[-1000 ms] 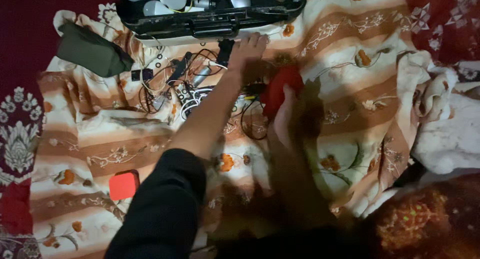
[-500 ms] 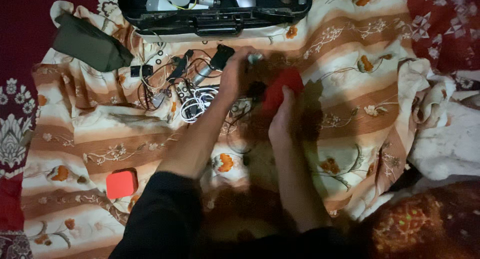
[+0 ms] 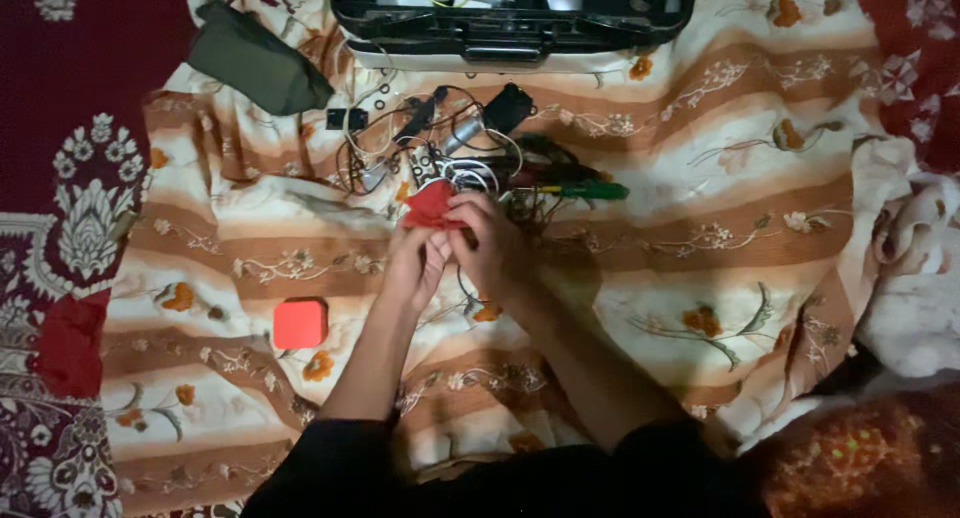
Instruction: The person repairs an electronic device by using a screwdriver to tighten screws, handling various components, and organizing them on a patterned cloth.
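1. Head view, nearest: two dark sleeves (image 3: 330,473) run up from the bottom edge, both forearms bare above them.
2. Both hands meet over the striped floral cloth (image 3: 700,268). The left hand (image 3: 415,263) and right hand (image 3: 492,243) are both clenched on one small red piece (image 3: 432,204), fingertips pinching its lower edge so it sticks up above them.
3. Left of the arms, well apart, a red block (image 3: 300,324) lies flat on the cloth.
4. Just beyond the hands sits a wire tangle (image 3: 430,143) with small black parts, and a green-handled screwdriver (image 3: 585,190) lies just to the right of the fingers.
5. Farther off, a dark green pouch (image 3: 260,63) lies at upper left, and an open black case (image 3: 510,18) holds pale round items at the top edge.
6. Risk, as I judge it: the grip is fingertip-only, so the red piece could slip and drop into the tangle just behind it, and a sleeve or wrist could drag loose wires.
7. Against half a second ago: the left hand has pulled back from the wires to join the right, and the red piece has come left to sit between both.
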